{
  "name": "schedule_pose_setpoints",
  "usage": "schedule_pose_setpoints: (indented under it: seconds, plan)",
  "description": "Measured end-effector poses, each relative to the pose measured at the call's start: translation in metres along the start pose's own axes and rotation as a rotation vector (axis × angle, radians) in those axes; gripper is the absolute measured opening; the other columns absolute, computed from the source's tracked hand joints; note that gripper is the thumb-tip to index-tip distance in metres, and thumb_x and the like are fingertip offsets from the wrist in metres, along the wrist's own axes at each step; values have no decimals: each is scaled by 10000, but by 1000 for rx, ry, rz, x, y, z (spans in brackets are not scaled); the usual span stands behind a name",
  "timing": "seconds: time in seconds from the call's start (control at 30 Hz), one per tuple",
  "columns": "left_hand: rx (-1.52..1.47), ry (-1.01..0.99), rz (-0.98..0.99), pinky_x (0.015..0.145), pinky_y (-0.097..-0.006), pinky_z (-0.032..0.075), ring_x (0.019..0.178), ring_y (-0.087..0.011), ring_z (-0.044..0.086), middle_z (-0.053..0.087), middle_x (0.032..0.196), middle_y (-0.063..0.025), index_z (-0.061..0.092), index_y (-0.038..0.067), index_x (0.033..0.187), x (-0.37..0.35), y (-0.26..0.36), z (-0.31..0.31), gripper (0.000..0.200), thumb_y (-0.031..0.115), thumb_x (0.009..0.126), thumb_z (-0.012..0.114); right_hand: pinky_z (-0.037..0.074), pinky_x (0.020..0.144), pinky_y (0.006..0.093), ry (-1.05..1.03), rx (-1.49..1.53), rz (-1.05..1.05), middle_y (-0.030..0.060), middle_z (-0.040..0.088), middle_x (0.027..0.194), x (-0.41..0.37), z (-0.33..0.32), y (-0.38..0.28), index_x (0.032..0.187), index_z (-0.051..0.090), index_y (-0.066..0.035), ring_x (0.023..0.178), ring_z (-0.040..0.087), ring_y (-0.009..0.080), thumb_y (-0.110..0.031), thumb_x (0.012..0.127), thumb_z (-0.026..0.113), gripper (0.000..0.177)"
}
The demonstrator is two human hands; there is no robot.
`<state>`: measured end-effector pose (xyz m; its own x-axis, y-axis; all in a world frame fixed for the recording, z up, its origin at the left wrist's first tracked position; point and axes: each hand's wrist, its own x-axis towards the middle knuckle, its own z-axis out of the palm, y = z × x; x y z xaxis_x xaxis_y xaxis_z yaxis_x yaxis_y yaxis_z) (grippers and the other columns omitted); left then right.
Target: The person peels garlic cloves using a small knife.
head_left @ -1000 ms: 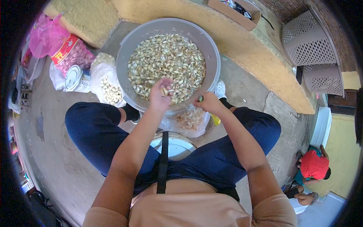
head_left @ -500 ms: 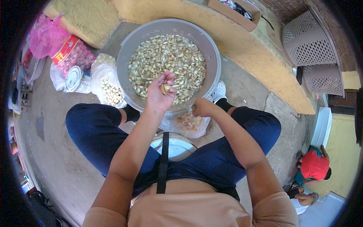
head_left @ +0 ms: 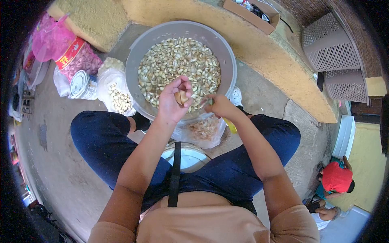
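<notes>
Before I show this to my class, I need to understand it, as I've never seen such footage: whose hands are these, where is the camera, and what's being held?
There is no machine here: these are a person's two bare hands, seen by a camera worn on that person's head, looking forward and down. On the grey concrete floor stands a large round grey plastic tub of pale, garlic-like cloves. Nearer the person lies a clear plastic bag with thin papery peelings. The left hand, palm up, cups a few light-brown clove-like pieces. The right hand has its fingers curled; something small and greenish shows there, too unclear to name.
</notes>
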<state>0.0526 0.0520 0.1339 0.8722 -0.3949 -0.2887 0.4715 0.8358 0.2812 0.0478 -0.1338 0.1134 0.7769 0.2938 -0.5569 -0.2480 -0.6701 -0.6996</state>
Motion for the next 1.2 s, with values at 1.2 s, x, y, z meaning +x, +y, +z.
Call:
schedule_pose_setpoints:
  seconds: [1.2]
  plan:
    - [1412, 194, 179, 516, -223, 434, 584, -97, 542, 615, 721, -56, 611, 4, 872, 8, 30, -6, 194, 129, 729, 647, 302, 345, 175, -155, 893, 6, -14, 496, 605, -22, -21, -41, 928, 576, 4, 364, 344, 20, -234, 836, 523, 261]
